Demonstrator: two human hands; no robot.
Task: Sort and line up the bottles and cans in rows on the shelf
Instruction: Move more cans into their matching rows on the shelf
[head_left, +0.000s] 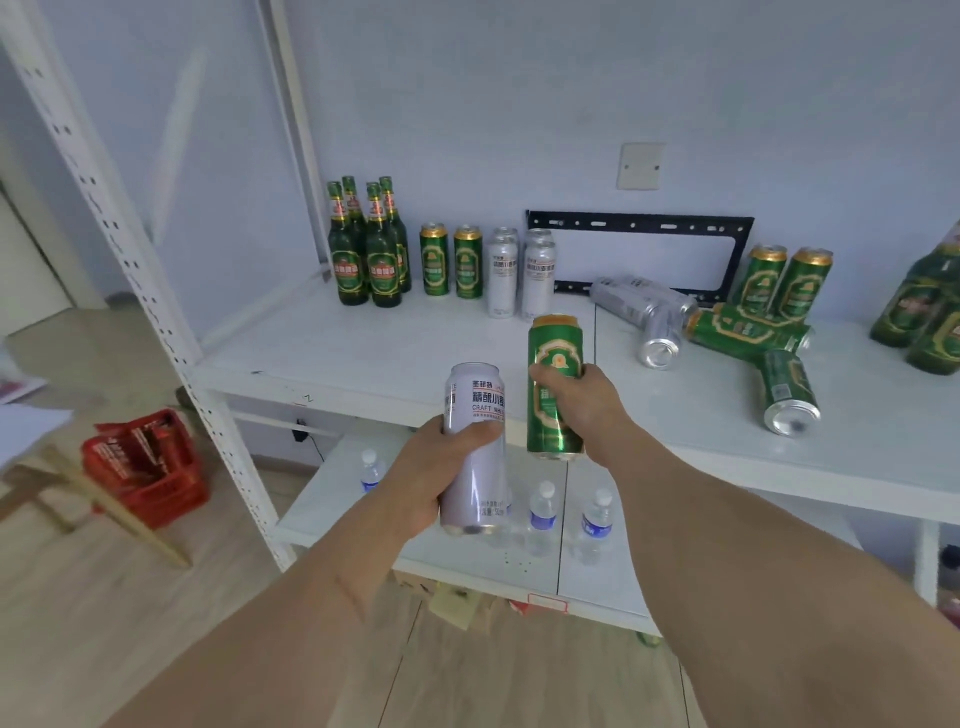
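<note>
Silver can (475, 447) upright in left hand (431, 478), fingers curled round its body; green can (555, 387) upright in right hand (582, 400), fingers wrapped round its middle. Both held in front of the shelf (363, 348) edge, off its surface.

Sorted at back left: green bottles (366, 249) in a tight group, then two green cans (451, 260), then standing silver cans (519, 273).

Left to do: toppled silver cans (644, 312) and toppled green cans (769, 358) in a heap at right, two leaning green cans (784, 283) behind, more bottles (924, 312) at far right. Judged under halfway.
</note>
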